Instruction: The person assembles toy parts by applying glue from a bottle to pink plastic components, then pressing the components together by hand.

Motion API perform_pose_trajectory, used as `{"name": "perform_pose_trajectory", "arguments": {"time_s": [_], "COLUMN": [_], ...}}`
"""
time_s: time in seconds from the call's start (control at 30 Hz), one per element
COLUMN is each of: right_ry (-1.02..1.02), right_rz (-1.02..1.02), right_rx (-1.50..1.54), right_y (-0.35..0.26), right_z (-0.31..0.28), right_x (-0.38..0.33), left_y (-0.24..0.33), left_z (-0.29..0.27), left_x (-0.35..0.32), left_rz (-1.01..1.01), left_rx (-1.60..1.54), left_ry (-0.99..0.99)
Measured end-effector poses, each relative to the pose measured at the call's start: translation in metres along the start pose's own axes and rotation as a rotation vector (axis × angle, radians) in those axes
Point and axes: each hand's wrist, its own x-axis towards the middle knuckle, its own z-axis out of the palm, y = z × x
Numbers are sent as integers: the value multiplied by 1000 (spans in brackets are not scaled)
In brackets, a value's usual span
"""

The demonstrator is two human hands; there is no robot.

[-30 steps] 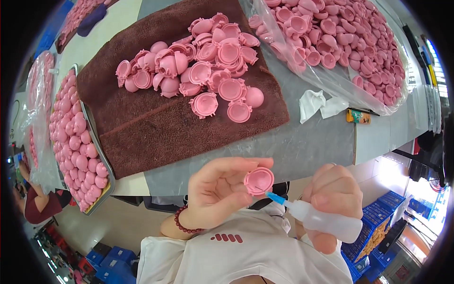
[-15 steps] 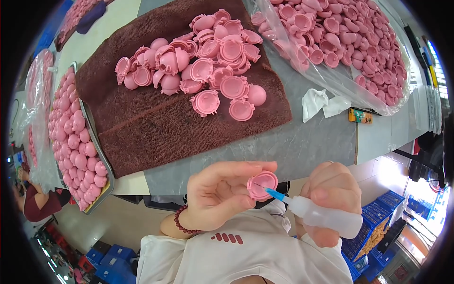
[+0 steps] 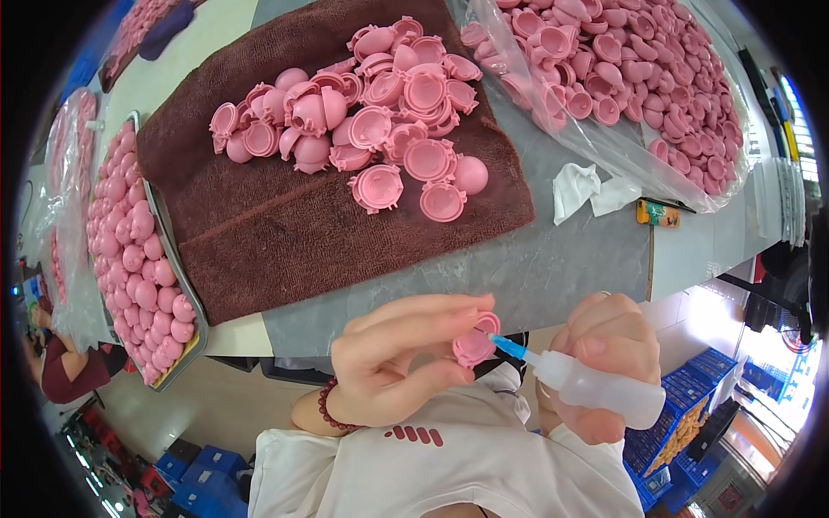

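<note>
Between the thumb and fingers of my left hand point(image 3: 393, 358) is a small pink half-shell point(image 3: 472, 348), its hollow side tilted toward the right. My right hand point(image 3: 609, 354) grips a translucent white squeeze bottle point(image 3: 604, 399). The bottle's blue needle tip point(image 3: 508, 346) points left, at the shell's rim; whether it touches cannot be made out. Ahead of my hands, a pile of pink shell halves point(image 3: 371, 128) lies on a folded brown towel point(image 3: 285, 250).
A clear bag of pink shells point(image 3: 622, 86) lies at the far right, near white tissue point(image 3: 574, 192) and a lighter point(image 3: 658, 213). On the left stands a tray point(image 3: 192, 321) of round pink pieces. Blue crates point(image 3: 682, 414) are below right; another person's sleeve point(image 3: 73, 367) shows left.
My left hand has turned the half-shell, so its hollow faces more to the right and looks narrower. The bottle and its needle have shifted very slightly right.
</note>
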Motion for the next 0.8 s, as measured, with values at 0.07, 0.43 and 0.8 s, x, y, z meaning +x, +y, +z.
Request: {"name": "perform_pose_trajectory", "arguments": {"time_s": [0.07, 0.43, 0.8], "right_ry": [2, 571, 542], "right_rz": [-2, 95, 533], "right_rx": [7, -491, -772], "right_y": [1, 20, 48], "right_z": [0, -62, -215], "right_x": [-1, -13, -17], "left_y": [3, -9, -17], "left_z": [0, -9, 0], "left_x": [2, 8, 6], "left_rz": [45, 249, -239], "left_rx": [178, 156, -855], "left_ry": [3, -90, -250]}}
